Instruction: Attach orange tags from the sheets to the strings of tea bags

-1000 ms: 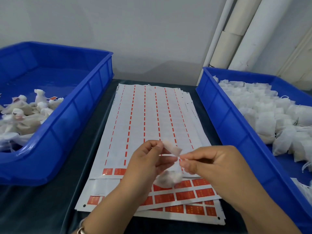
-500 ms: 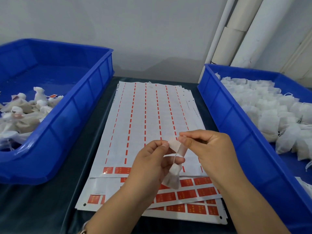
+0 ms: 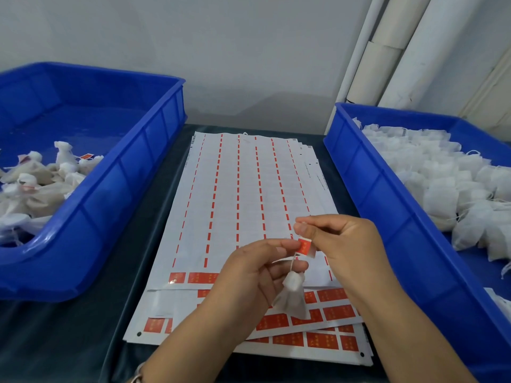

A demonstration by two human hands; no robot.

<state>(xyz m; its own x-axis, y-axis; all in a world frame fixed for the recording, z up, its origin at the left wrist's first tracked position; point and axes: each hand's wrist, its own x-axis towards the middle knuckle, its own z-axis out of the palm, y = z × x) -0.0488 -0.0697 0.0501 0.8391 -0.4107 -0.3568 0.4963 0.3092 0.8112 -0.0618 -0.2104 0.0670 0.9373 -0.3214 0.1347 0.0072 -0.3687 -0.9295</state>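
Two tall-walled blue bins, the left bin [image 3: 132,172] and the right bin [image 3: 392,205], hem in the centre of the frame. Between them the flat tag sheets [image 3: 243,189] leave open passage toward the upper centre.

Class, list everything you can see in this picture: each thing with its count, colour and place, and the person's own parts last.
Plastic bins: two, blue, left and right of the table.
Tagged tea bags: a heap, off-white, in the left bin.
Untagged tea bags: a heap, white, in the right bin.
Tag sheets: a stack, white with orange tags, centre.
Held tea bag: one, white, hanging from its string.
Orange tag: one, between both hands.
Pipes: white, back right.
Left hand: pinches the string.
Right hand: pinches the tag.
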